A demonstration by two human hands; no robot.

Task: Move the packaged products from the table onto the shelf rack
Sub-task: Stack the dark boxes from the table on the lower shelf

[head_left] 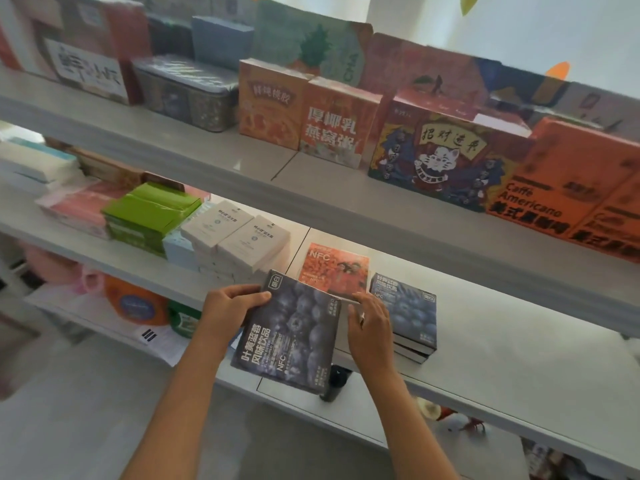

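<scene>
Both hands hold one flat dark-blue cardboard box printed with blueberries [289, 332] over the front of the middle grey shelf board [502, 344]. The left hand [227, 311] grips the box's left edge near its far corner, thumb lying across the printed top and fingers curled underneath. The right hand [369, 329] holds the opposite, right edge, its fingers bent over the far right corner. The box is tilted, its near edge hanging out past the shelf's front lip and its far edge raised above the board.

Just beyond the far edge of the held box lies a flat orange-red carton marked NFC [334, 268], partly covered by it. Just right of the right hand sits a low stack of matching blueberry-printed blue boxes [405, 315], its near left corner close to the knuckles. Left of the left hand, two piles of flat white cartons [235, 237] stand near, and farther left a green shrink-wrapped pack [150, 211].

The widest bare stretch of board lies to the right of the blue stack, running towards the shelf's right end. Overhead, the upper grey shelf board [214, 161] juts forward above the grip, carrying upright cartons, among them an orange Caffe Americano box [575, 188].
</scene>
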